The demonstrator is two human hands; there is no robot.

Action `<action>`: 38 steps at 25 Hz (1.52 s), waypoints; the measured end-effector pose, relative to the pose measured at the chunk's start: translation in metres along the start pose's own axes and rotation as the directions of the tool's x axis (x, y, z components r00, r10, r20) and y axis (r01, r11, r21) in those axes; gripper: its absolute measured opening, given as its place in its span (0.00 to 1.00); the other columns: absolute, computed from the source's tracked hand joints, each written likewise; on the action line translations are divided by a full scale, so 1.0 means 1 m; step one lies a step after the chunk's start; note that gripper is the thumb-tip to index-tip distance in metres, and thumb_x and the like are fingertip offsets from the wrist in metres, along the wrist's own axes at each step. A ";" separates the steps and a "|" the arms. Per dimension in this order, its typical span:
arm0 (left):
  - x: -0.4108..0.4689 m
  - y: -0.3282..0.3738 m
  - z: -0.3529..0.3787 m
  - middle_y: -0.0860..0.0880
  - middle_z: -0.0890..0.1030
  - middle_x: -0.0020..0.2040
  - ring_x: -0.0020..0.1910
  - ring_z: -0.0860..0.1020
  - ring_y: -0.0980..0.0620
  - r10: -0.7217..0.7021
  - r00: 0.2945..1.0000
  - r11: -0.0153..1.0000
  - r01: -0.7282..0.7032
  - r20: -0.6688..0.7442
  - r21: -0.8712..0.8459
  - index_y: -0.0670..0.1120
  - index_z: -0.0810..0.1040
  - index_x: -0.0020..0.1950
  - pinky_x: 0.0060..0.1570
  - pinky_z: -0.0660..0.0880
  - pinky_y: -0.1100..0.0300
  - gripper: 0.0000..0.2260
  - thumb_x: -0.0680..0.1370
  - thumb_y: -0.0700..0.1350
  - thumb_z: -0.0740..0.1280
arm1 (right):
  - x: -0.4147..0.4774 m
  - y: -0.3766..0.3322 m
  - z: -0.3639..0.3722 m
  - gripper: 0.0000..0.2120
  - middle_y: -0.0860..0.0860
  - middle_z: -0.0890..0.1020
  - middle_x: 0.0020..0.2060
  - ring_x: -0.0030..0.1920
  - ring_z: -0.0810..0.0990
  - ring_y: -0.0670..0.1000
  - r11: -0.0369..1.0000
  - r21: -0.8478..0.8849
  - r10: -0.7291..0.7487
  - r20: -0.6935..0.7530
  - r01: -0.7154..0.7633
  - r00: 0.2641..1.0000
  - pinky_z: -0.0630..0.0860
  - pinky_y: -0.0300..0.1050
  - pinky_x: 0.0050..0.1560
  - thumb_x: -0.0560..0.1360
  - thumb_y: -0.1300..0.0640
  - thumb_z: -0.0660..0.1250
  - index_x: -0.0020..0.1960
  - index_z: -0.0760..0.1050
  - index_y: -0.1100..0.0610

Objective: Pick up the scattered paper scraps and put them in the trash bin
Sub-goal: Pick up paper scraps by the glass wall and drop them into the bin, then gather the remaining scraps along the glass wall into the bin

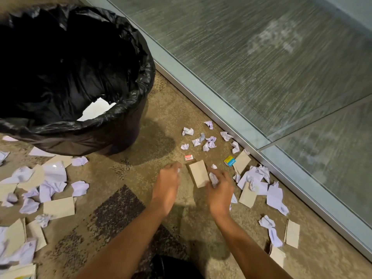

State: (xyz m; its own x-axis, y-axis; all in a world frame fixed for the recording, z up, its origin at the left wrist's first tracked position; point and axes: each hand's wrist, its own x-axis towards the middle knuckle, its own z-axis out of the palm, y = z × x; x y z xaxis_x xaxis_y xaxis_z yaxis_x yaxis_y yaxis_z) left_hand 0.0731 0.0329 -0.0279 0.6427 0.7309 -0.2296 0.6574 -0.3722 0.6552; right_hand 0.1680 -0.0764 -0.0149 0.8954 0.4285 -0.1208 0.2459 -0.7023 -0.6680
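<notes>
The task was judged to be at an early stage. The trash bin [66, 81], lined with a black bag [128, 57], was observed standing upright on the carpet [161, 109] at the upper left. Inside it, 1 pale sheet [96, 109] was visible near the rim; the rest of the interior was too dark to be assessed.

Most of the litter was recorded as lying on the floor. A cluster of small crumpled white scraps [205, 137] was noted beyond the hands, near the metal base rail [201, 91] of the glass partition [261, 57]. A larger spread of crumpled paper and brown card pieces [50, 188] was seen at the left, below the bin. Further scraps [259, 178] were noted at the right along the rail, together with a small yellow and blue box [229, 161] and a small red and white label [188, 157].

The right hand [219, 190] was seen curled around a crumpled white scrap [213, 178], just beside a brown card rectangle [198, 173]. The left hand [168, 184] was held low over the carpet at the other side of that card, fingers bent downward; a trace of white showed at its fingertips, but whether anything was gripped could not be established.

Nearly all collection was assessed as outstanding.
</notes>
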 end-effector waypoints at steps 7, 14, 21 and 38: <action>-0.029 0.036 -0.093 0.50 0.83 0.52 0.44 0.76 0.64 0.118 0.901 0.970 -0.195 -0.417 -0.146 0.46 0.79 0.58 0.45 0.67 0.82 0.13 0.75 0.36 0.69 | -0.006 -0.084 -0.036 0.17 0.42 0.77 0.51 0.50 0.73 0.33 0.965 0.240 -0.068 -0.148 0.103 0.987 0.65 0.20 0.46 0.71 0.65 0.72 0.56 0.81 0.49; -0.045 0.058 -0.229 0.51 0.81 0.58 0.54 0.79 0.61 0.118 0.550 0.924 -0.366 -0.827 -0.112 0.45 0.79 0.57 0.49 0.74 0.73 0.10 0.77 0.39 0.65 | -0.010 -0.212 -0.046 0.15 0.45 0.82 0.51 0.54 0.79 0.45 0.741 0.600 -0.259 -0.158 0.301 0.953 0.75 0.45 0.57 0.71 0.65 0.70 0.52 0.80 0.49; -0.023 0.015 -0.292 0.48 0.82 0.53 0.48 0.79 0.54 -0.018 0.774 0.999 -0.008 -0.632 -0.038 0.49 0.79 0.59 0.51 0.68 0.67 0.13 0.76 0.39 0.65 | 0.002 -0.298 -0.016 0.15 0.50 0.81 0.52 0.52 0.77 0.44 0.784 0.436 -0.481 -0.025 0.443 0.876 0.67 0.21 0.48 0.73 0.69 0.65 0.53 0.81 0.54; -0.055 0.035 -0.252 0.54 0.82 0.45 0.44 0.79 0.60 0.240 0.800 0.944 -0.325 -0.549 -0.061 0.47 0.83 0.46 0.47 0.74 0.70 0.04 0.76 0.42 0.69 | -0.023 -0.218 -0.039 0.09 0.47 0.81 0.48 0.50 0.77 0.40 0.768 0.386 -0.514 -0.105 0.511 0.852 0.72 0.33 0.56 0.73 0.65 0.67 0.48 0.81 0.54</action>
State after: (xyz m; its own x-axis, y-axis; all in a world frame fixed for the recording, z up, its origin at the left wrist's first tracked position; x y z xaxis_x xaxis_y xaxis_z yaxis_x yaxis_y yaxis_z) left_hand -0.0388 0.1235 0.1889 0.4564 0.8097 0.3689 0.3872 -0.5539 0.7370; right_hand 0.1083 0.0447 0.1620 0.6753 0.6656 0.3176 0.5030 -0.1006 -0.8584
